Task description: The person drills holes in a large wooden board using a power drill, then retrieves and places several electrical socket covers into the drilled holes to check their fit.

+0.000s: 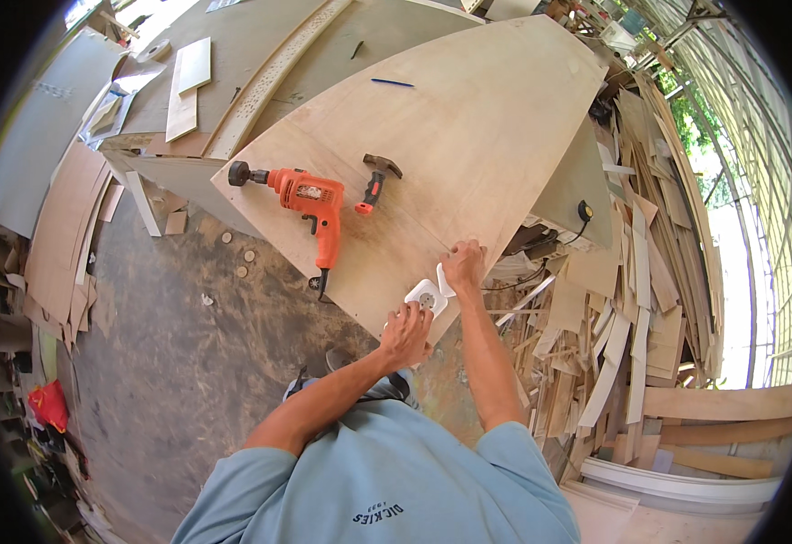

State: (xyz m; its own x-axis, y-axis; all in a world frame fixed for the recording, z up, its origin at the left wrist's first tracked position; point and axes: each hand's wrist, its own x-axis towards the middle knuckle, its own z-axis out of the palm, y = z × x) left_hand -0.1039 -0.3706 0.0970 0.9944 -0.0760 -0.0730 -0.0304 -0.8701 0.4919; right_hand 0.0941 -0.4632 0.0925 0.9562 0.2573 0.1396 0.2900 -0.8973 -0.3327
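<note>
A large plywood sheet (pixel 469 136) lies across the workbench. At its near edge my left hand (pixel 405 334) grips a white socket outlet (pixel 424 295). My right hand (pixel 464 265) rests just beyond it, fingers on the plywood edge and pinching a white piece (pixel 444 281) next to the socket. An orange electric drill (pixel 310 201) lies on the sheet to the left. A hammer with a red and black handle (pixel 376 183) lies beside the drill. A blue pencil (pixel 391 82) lies farther up the sheet.
A heap of wood offcuts and strips (pixel 623 326) fills the right side. Boards and panels (pixel 187 86) lie on the bench at the back left. Small wooden discs (pixel 242 263) dot the sawdust floor. A black cable with a yellow plug (pixel 584 211) hangs right of the sheet.
</note>
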